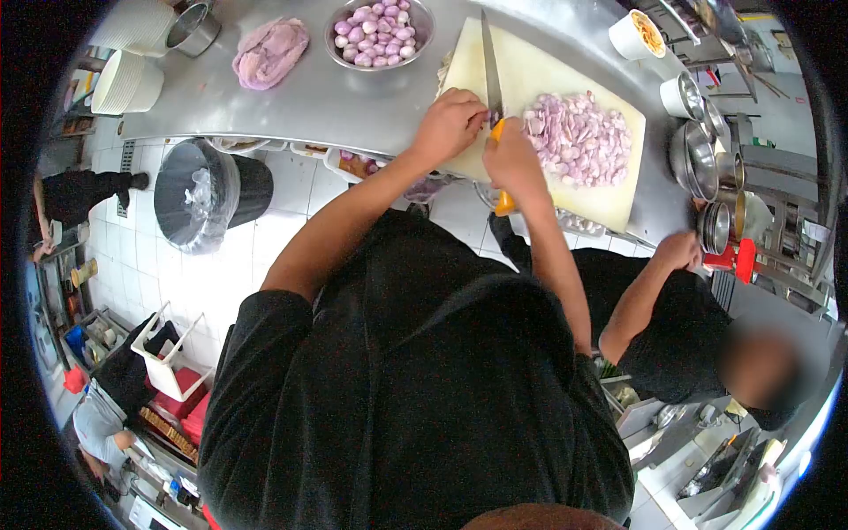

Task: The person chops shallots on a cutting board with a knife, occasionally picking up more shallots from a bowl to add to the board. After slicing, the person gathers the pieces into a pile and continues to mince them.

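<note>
My right hand [514, 166] is wrapped round the yellow handle [505, 203] of a long kitchen knife [491, 66], whose blade points away across a pale cutting board [534, 62]. Close to the blade's left side, my left hand [452, 124] has its fingers bent together at the board's near edge. A small purple bit of shallot shows at its fingertips, mostly hidden. To the right of the knife lies a spread heap of sliced shallots [579, 140]. Beyond my left hand stands a metal bowl [332, 51] of whole peeled shallots [375, 34].
A pinkish bag [271, 53] lies on the steel counter [199, 102], near stacked white bowls [128, 84]. Metal bowls [693, 159] and a white tub [629, 40] line the right edge. A lined bin [252, 181] stands left below. A co-worker [671, 309] is close on my right.
</note>
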The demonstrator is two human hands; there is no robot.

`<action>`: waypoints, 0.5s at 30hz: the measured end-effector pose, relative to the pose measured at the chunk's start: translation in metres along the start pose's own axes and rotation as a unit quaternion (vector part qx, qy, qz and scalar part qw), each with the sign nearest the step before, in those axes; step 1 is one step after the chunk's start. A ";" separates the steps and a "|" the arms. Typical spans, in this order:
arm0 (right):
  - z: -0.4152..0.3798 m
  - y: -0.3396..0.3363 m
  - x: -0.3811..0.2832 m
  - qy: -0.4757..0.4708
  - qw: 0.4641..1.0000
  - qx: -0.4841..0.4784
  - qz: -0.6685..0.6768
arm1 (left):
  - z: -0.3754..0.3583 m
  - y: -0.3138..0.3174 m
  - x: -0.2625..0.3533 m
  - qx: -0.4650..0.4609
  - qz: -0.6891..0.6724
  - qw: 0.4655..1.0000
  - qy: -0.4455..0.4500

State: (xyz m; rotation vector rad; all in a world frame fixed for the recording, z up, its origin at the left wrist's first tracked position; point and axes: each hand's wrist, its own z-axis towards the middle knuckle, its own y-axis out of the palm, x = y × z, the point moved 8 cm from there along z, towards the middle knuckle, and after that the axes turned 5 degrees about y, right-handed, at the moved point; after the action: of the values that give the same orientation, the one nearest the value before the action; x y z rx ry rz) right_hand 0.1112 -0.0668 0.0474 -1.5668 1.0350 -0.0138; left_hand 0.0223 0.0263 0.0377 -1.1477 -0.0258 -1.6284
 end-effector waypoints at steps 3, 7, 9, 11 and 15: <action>-0.021 -0.030 -0.029 0.090 0.992 -0.083 0.038 | 0.002 -0.002 0.002 0.022 0.002 1.000 0.016; 0.001 0.003 -0.010 -0.016 0.999 0.033 -0.016 | 0.000 0.000 0.002 0.008 0.008 1.000 0.009; 0.006 0.007 -0.004 -0.020 0.999 0.027 -0.009 | 0.002 -0.002 -0.001 0.009 0.012 1.000 0.005; 0.005 0.005 0.000 0.000 1.000 0.010 -0.006 | 0.000 0.000 0.001 0.013 0.014 1.000 0.010; 0.010 0.007 0.006 -0.004 1.000 0.009 -0.005 | 0.000 0.000 -0.002 0.010 0.010 1.000 -0.005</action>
State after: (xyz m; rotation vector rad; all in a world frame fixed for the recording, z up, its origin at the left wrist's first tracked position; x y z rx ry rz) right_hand 0.1159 -0.0615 0.0352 -1.5557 1.0182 -0.0242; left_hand 0.0216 0.0278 0.0364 -1.1370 -0.0365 -1.6013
